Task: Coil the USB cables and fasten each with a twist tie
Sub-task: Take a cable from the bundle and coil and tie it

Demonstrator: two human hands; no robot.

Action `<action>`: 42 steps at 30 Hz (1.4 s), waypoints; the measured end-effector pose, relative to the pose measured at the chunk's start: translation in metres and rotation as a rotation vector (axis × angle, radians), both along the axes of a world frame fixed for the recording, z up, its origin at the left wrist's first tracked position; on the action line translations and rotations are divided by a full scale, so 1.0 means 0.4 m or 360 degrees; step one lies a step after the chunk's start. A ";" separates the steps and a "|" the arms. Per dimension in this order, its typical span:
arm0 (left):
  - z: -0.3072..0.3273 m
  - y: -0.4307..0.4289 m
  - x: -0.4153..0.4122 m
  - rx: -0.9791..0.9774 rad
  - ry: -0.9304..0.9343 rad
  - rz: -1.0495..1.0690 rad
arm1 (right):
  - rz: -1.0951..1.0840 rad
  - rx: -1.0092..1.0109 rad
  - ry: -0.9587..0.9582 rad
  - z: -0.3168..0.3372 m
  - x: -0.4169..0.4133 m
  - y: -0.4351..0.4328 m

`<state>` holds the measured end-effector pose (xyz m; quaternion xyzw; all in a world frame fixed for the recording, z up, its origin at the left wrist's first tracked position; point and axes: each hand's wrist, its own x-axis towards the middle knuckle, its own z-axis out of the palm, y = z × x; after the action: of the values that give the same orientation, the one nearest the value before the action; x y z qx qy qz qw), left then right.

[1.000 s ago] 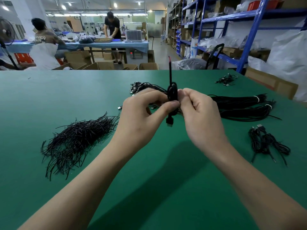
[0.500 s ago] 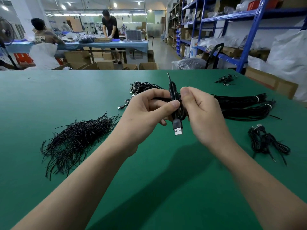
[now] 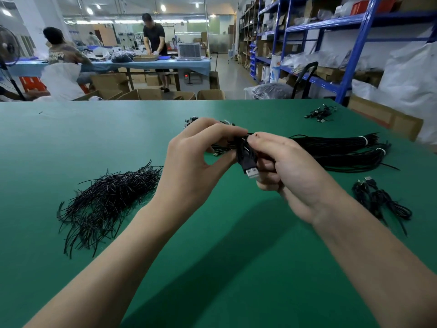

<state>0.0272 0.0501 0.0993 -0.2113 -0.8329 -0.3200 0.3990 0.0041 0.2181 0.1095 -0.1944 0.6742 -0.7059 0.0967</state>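
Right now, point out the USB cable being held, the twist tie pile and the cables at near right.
USB cable [image 3: 251, 172]: head view, on its silver plug.
twist tie pile [image 3: 111, 200]: head view, middle of the heap.
cables at near right [image 3: 378, 198]: head view, on the tangle's centre.

The person's left forearm [image 3: 113, 268] and right forearm [image 3: 378, 263] are bare down to the lower edge of the view. The left hand [image 3: 189, 166] and the right hand [image 3: 290, 171] are bare too, with short fingernails.

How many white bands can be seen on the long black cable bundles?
2: a white band near the right end of the farther bundle, another band on the nearer bundle; others may be hidden.
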 end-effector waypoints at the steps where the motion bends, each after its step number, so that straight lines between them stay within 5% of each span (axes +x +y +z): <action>1: -0.002 -0.001 -0.002 0.0000 0.0029 0.0027 | -0.0006 0.0013 0.0029 -0.001 0.001 -0.003; 4: -0.003 0.001 -0.007 0.0113 0.0002 0.0027 | -0.0122 0.0129 0.0347 -0.004 0.000 -0.011; 8: -0.001 -0.003 -0.010 0.0437 -0.0462 -0.0166 | -0.0313 0.0458 0.0972 -0.011 0.000 -0.008; 22: 0.005 -0.007 -0.013 0.1119 -0.1502 -0.0880 | -0.0621 0.1076 0.2179 -0.031 -0.037 0.039; 24: -0.008 -0.004 -0.018 0.1098 -0.1436 -0.0823 | -0.0567 0.1115 0.2081 -0.037 -0.039 0.042; 28: -0.040 0.012 -0.025 0.0934 -0.1085 -0.0499 | -0.0391 0.1082 0.1343 -0.045 -0.048 0.040; 33: -0.083 0.031 -0.034 0.0992 -0.1033 -0.0323 | -0.0191 0.0830 0.0698 -0.055 -0.038 0.044; 37: -0.117 0.058 -0.033 0.1002 -0.1146 -0.0310 | -0.0081 0.0799 0.0395 -0.080 -0.032 0.079; 42: -0.158 0.095 -0.027 0.1036 -0.1337 -0.0493 | -0.0304 0.1037 0.0381 -0.115 -0.019 0.108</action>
<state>0.0162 0.0883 0.0362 -0.0514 -0.7376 -0.6728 0.0255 -0.0035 0.2613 0.0635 -0.1709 0.8855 -0.4319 0.0074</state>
